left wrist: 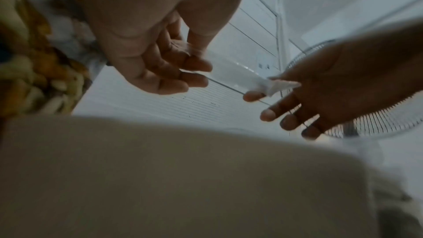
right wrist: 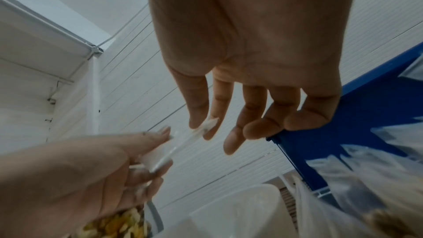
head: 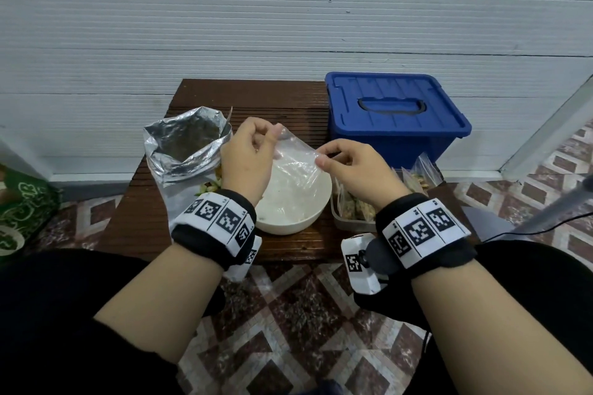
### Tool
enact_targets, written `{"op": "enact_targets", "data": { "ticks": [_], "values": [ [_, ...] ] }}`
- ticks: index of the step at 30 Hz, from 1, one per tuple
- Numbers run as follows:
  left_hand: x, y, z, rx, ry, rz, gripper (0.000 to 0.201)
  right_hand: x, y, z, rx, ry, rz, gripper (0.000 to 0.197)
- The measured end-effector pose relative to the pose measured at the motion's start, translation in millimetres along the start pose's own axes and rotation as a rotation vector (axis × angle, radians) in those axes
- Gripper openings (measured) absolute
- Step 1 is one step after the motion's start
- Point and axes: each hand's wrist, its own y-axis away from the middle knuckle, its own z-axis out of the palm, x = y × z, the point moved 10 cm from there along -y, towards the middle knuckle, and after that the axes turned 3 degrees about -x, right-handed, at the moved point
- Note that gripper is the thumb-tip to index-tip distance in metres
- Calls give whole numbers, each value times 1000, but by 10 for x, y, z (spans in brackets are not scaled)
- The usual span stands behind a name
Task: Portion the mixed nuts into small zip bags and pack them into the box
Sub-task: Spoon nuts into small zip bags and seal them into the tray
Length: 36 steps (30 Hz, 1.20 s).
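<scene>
I count two hands in view: my left hand [head: 247,154] and my right hand [head: 349,163]. Between them is one empty clear zip bag [head: 295,167]. On the table [head: 199,244] I count one white bowl [head: 288,221] near the middle, one open foil pouch [head: 187,144] to the left, one blue lidded box [head: 394,115] far right, and one clear tub [head: 349,221] near right. The filled nut bags [head: 359,207] in and behind that tub overlap, so I can't count them; at least two.

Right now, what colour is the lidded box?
Blue; the box shows best in the head view.
</scene>
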Motion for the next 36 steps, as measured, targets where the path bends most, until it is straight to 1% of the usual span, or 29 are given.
{"op": "enact_targets", "data": {
  "ticks": [2, 4, 7, 9, 12, 16, 18, 20, 23, 27, 28, 29, 31, 32, 33, 34, 35, 36],
  "values": [
    [104, 24, -22, 8, -94, 102, 13, 5, -34, 60, 3, 10, -6, 9],
    [177, 47, -3, -7, -135, 174, 11, 32, -74, 103, 24, 62, 11, 3],
    [255, 68, 44, -34, -169, 253, 9, 96, -132, 171, 49, 189, 50, 14],
    [269, 72, 59, -41, -199, 282, 10, 112, -149, 209, 50, 270, 65, 16],
    [230, 65, 74, -57, -216, 284, 11, 102, -157, 202, 61, 336, 57, 9],
    [175, 51, 104, -100, -152, 232, 12, 109, -161, 178, 54, 349, 62, 11],
    [172, 55, 119, -111, -147, 226, 11, 124, -155, 175, 50, 363, 76, 12],
    [142, 54, 139, -125, -153, 207, 15, 127, -150, 176, 48, 386, 74, 14],
    [83, 42, 162, -148, -178, 174, 28, 100, -147, 191, 40, 442, 52, 14],
    [-19, 44, 266, -242, -175, 136, 65, 33, -148, 173, 50, 489, 5, 13],
    [0, 53, 281, -260, -199, 165, 74, 24, -147, 160, 52, 496, 2, 12],
    [53, 64, 288, -268, -250, 230, 82, 18, -147, 144, 52, 511, 0, 11],
    [218, 116, 312, -288, -386, 408, 90, 13, -148, 118, 45, 561, -3, 11],
    [274, 140, 345, -318, -442, 474, 89, 14, -148, 107, 38, 580, -3, 11],
    [283, 152, 387, -357, -469, 500, 84, 19, -147, 101, 28, 583, -2, 11],
    [257, 149, 418, -391, -456, 480, 76, 26, -145, 96, 17, 566, -1, 11],
    [216, 131, 418, -396, -398, 428, 64, 34, -145, 92, 6, 533, 1, 11],
    [169, 103, 388, -374, -315, 364, 50, 40, -140, 87, -3, 496, 1, 11]
  ]
}}
